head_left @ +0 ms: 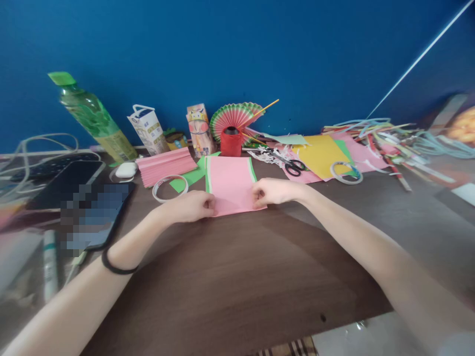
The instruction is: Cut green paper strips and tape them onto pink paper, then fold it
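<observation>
A pink sheet of paper (233, 180) with green and white strips along its two sides lies on the brown table in the middle of the head view. My left hand (195, 205) pinches its near left corner, fingers closed. At the near right edge, my right hand (272, 193) grips the sheet between thumb and bent fingers. Just left of the sheet are a roll of tape (155, 192), a green paper piece (189, 177) and a pleated pink paper (166, 166). Behind it stands a red can-like container (230, 144) beside a pink-and-green paper fan (233, 116).
A green bottle (94, 116), a milk carton (148, 129) and a patterned box (200, 131) line the blue wall. Phones (111, 207) lie at left. To the right are black-handled scissors (295, 167), yellow paper (318, 153), another tape roll (347, 182) and loose paper strips (393, 148).
</observation>
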A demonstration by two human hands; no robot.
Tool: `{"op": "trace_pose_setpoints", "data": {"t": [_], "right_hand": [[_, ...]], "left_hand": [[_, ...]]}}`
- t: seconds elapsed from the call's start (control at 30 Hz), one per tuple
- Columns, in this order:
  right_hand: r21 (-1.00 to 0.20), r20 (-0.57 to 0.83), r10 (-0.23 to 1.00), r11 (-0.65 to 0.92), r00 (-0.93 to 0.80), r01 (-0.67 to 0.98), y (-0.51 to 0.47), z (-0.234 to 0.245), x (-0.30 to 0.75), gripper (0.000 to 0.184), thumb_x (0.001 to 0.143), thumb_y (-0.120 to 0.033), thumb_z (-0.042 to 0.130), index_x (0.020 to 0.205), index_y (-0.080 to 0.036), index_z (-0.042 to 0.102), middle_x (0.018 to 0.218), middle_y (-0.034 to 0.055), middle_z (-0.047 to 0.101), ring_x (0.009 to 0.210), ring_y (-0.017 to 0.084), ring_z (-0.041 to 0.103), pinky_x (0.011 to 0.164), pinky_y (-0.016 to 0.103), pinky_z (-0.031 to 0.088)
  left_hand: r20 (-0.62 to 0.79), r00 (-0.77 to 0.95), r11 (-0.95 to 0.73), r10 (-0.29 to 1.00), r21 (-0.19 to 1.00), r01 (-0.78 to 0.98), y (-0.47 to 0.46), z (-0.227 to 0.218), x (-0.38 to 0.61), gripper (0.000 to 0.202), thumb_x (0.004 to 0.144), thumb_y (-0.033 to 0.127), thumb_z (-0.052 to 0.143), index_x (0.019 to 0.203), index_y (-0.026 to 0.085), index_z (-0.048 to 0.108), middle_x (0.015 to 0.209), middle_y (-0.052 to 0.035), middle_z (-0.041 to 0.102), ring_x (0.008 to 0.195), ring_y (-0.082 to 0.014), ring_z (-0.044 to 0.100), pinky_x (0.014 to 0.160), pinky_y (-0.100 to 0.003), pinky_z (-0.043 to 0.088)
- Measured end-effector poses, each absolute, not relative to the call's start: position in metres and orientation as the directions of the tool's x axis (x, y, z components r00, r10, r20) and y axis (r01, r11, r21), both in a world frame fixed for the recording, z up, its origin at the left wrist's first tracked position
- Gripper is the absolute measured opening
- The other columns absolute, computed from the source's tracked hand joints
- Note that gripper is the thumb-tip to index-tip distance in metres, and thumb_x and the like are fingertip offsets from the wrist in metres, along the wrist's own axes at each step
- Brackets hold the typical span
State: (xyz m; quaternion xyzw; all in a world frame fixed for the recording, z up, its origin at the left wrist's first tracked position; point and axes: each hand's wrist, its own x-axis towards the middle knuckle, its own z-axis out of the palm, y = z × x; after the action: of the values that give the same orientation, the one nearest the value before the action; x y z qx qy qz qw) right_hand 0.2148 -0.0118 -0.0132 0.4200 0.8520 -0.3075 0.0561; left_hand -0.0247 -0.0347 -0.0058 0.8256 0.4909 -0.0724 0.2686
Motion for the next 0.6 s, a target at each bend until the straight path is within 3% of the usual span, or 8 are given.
{"op": "trace_pose_setpoints", "data": {"t": [0.6], "right_hand": [[-0.384, -0.373, 0.698, 0.484, -0.612, 0.786, -0.0141, -0.012, 0.211, 0.015, 0.07, -0.03, 0.055, 0.07, -0.016, 0.059, 0.068, 0.0032, 0.061, 0.058, 0.012, 0.049, 0.051, 0.023, 0.031]], "left_hand": [[-0.39, 0.521, -0.395, 0.759, 0.361, 0.845, -0.034, -0.007, -0.0251, 0.015, 0.072, 0.031, 0.046, 0.066, 0.018, 0.051, 0.063, 0.0011, 0.053, 0.057, -0.0123, 0.046, 0.051, -0.024, 0.028]]}}
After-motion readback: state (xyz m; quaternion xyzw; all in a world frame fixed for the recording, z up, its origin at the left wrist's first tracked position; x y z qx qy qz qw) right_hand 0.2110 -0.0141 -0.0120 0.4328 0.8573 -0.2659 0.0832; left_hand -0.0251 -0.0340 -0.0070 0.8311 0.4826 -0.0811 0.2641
